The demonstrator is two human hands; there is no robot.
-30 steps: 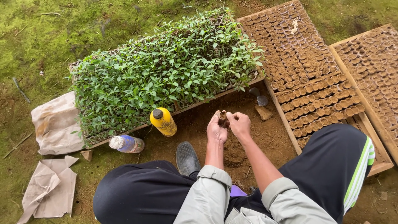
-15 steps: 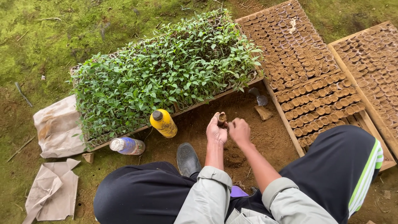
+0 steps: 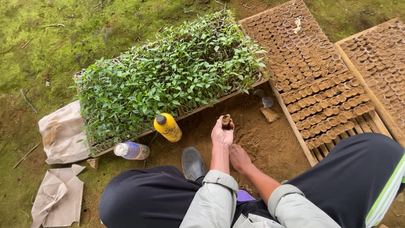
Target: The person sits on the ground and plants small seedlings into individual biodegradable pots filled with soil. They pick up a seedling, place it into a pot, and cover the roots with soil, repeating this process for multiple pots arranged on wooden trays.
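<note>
Fingers of left hand (image 3: 222, 134) curl round a small soil-filled paper pot (image 3: 226, 120), held upright just right of the yellow bottle (image 3: 168, 127), above bare soil. Right hand (image 3: 239, 157) is low on the dirt nearer the person, fingers bent; can't tell if gripping anything. Pot prob. light, soft-walled, crumbly: hold round the sides, gently, w/o squeezing.
</note>
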